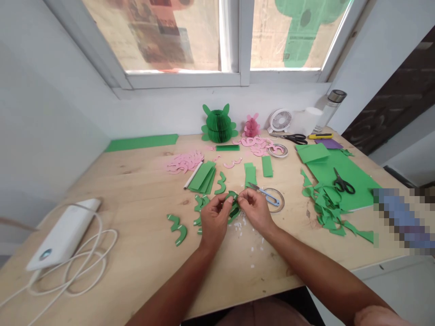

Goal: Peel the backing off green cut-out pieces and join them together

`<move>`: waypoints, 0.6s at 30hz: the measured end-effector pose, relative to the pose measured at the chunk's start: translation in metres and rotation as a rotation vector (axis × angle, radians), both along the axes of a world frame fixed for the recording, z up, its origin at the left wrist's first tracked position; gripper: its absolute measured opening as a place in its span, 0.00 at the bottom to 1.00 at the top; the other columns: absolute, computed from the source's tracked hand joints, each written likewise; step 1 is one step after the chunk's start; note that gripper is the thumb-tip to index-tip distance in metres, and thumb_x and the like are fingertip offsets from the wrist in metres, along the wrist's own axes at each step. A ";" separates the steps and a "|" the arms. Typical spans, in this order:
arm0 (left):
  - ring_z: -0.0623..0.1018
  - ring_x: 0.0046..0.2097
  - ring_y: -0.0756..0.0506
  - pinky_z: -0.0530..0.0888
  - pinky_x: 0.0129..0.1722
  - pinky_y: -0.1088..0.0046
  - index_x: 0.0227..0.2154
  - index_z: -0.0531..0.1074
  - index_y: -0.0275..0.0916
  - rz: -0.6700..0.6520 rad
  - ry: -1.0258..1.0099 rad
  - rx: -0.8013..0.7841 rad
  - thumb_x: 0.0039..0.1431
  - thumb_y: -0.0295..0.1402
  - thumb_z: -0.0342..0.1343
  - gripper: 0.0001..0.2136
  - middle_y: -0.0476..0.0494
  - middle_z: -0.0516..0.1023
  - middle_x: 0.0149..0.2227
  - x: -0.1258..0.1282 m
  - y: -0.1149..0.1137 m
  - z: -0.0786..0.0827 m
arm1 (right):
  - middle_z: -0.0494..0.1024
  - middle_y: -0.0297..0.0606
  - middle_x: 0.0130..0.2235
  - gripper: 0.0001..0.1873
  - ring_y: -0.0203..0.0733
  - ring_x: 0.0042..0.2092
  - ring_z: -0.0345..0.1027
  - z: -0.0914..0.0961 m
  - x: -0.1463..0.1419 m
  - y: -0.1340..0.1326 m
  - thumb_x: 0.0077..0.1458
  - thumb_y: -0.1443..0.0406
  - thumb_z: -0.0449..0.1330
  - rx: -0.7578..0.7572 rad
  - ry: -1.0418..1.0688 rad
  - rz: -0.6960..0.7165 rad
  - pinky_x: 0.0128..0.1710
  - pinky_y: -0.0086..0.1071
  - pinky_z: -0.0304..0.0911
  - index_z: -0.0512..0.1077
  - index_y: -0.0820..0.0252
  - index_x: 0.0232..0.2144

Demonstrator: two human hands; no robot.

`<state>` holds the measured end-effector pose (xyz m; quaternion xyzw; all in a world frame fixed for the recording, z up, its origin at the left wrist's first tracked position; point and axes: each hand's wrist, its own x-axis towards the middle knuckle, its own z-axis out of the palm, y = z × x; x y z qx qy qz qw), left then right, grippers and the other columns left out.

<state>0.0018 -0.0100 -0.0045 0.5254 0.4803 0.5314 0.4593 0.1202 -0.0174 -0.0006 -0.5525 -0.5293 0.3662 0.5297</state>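
Desk (136, 253): green scraps (328, 206), three o'clock
Bottle (330, 107): two o'clock, contents unclear
Left grip (215, 215), right grip (256, 207): pinching green cutout (233, 195)

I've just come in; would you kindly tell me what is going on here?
Someone's left hand and right hand together hold a curved green paper piece. Small white scraps lie on the wooden table between the forearms, and wavy green cutouts lie beside the left hand. Behind, a green honeycomb paper figure stands near a smaller pink figure.
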 end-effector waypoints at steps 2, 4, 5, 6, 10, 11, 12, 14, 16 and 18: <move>0.74 0.27 0.49 0.71 0.26 0.76 0.28 0.74 0.35 0.022 -0.012 -0.016 0.48 0.37 0.58 0.10 0.49 0.75 0.24 0.000 0.000 0.002 | 0.67 0.31 0.22 0.04 0.34 0.25 0.60 0.002 0.001 -0.002 0.48 0.68 0.54 0.096 -0.098 -0.043 0.25 0.28 0.58 0.66 0.60 0.23; 0.74 0.27 0.50 0.70 0.25 0.77 0.28 0.74 0.35 0.024 -0.022 -0.030 0.48 0.37 0.58 0.09 0.49 0.75 0.23 0.001 0.000 0.003 | 0.69 0.33 0.25 0.03 0.36 0.27 0.62 0.004 0.003 -0.004 0.49 0.69 0.54 0.225 -0.217 -0.075 0.29 0.29 0.59 0.67 0.60 0.26; 0.73 0.26 0.50 0.70 0.24 0.77 0.28 0.74 0.35 0.025 -0.030 -0.038 0.48 0.37 0.58 0.09 0.49 0.75 0.23 0.001 0.000 0.003 | 0.69 0.34 0.26 0.03 0.36 0.28 0.62 0.005 0.003 -0.004 0.50 0.69 0.54 0.287 -0.275 -0.077 0.30 0.30 0.60 0.67 0.60 0.27; 0.73 0.26 0.50 0.70 0.24 0.77 0.28 0.74 0.35 0.024 -0.038 -0.044 0.48 0.37 0.58 0.09 0.49 0.75 0.23 0.001 0.000 0.003 | 0.69 0.34 0.26 0.04 0.37 0.29 0.63 0.005 0.004 -0.005 0.50 0.70 0.53 0.341 -0.331 -0.070 0.31 0.30 0.60 0.68 0.59 0.28; 0.73 0.26 0.50 0.70 0.26 0.76 0.27 0.75 0.35 0.001 -0.020 -0.023 0.48 0.36 0.57 0.09 0.49 0.75 0.23 0.000 0.001 0.002 | 0.71 0.37 0.27 0.05 0.40 0.31 0.64 0.005 0.008 -0.003 0.53 0.69 0.53 0.482 -0.515 -0.026 0.34 0.34 0.60 0.68 0.58 0.29; 0.73 0.27 0.50 0.70 0.27 0.76 0.27 0.75 0.35 -0.006 -0.003 -0.009 0.48 0.36 0.57 0.09 0.49 0.75 0.24 -0.001 0.001 0.001 | 0.71 0.38 0.27 0.05 0.40 0.31 0.64 0.004 0.008 -0.003 0.54 0.69 0.53 0.503 -0.551 -0.020 0.35 0.34 0.60 0.68 0.58 0.29; 0.73 0.27 0.49 0.70 0.28 0.76 0.26 0.75 0.35 -0.009 0.014 0.005 0.48 0.36 0.57 0.08 0.49 0.75 0.24 -0.001 0.001 0.001 | 0.71 0.38 0.27 0.05 0.41 0.31 0.64 0.004 0.009 -0.002 0.54 0.69 0.53 0.519 -0.584 -0.016 0.35 0.35 0.59 0.68 0.58 0.29; 0.72 0.28 0.49 0.70 0.29 0.76 0.26 0.75 0.35 -0.007 0.041 0.028 0.49 0.36 0.57 0.08 0.49 0.75 0.24 -0.002 0.002 0.000 | 0.72 0.38 0.27 0.05 0.41 0.32 0.64 0.003 0.011 0.000 0.54 0.69 0.53 0.543 -0.639 -0.008 0.35 0.35 0.59 0.68 0.58 0.30; 0.72 0.28 0.50 0.70 0.29 0.76 0.26 0.74 0.35 -0.008 0.046 0.041 0.49 0.35 0.56 0.08 0.49 0.75 0.24 -0.002 0.002 -0.001 | 0.72 0.38 0.27 0.05 0.42 0.32 0.64 0.003 0.013 0.000 0.55 0.69 0.53 0.556 -0.682 0.003 0.34 0.35 0.58 0.68 0.58 0.30; 0.72 0.28 0.50 0.70 0.29 0.76 0.27 0.74 0.35 -0.022 0.043 0.044 0.50 0.35 0.56 0.08 0.49 0.75 0.25 -0.002 0.001 -0.002 | 0.72 0.38 0.27 0.05 0.42 0.32 0.64 0.004 0.014 0.001 0.55 0.69 0.52 0.562 -0.714 0.014 0.34 0.35 0.58 0.68 0.58 0.30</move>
